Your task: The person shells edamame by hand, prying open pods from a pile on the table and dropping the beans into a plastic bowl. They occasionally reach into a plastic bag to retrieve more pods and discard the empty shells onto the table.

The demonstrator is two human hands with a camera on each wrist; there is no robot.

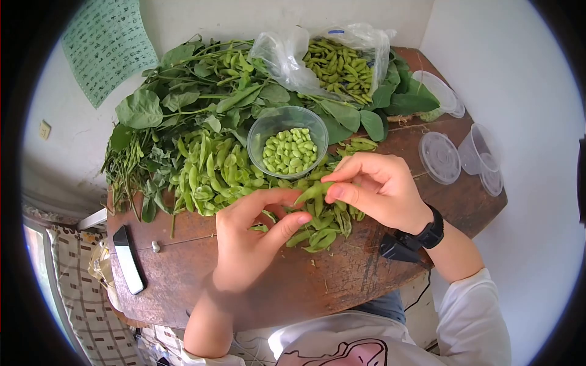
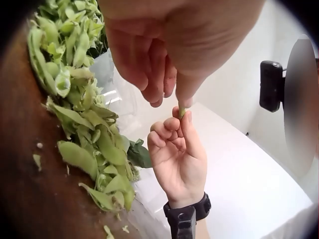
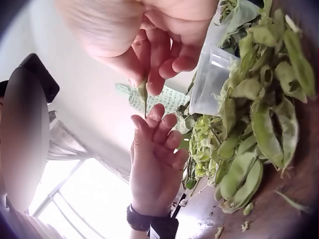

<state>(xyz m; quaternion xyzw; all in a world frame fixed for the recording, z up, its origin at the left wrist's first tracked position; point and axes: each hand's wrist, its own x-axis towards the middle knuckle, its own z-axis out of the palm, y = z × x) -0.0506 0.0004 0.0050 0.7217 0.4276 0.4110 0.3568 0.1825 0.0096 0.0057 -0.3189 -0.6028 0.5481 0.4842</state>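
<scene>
My right hand (image 1: 381,190) pinches a green soybean pod (image 3: 143,93) between thumb and index finger, above a heap of pods. Close to the pod's free end is my left hand (image 1: 251,230), its thumb and index finger spread apart and gripping nothing. Just behind both hands stands a clear plastic bowl (image 1: 255,129) with shelled green beans (image 1: 290,152) in it. Beneath the hands lie loose pods (image 1: 323,227), some split. More pods and opened shells (image 1: 210,168) are piled left of the bowl.
Leafy bean stalks (image 1: 201,91) cover the back of the wooden table (image 1: 293,287). A plastic bag (image 1: 281,55) of whole pods (image 1: 342,67) lies on them. Plastic lids (image 1: 439,157) and tubs (image 1: 473,152) stand at the right. A phone (image 1: 128,259) lies front left, a black device (image 1: 397,249) by the right wrist.
</scene>
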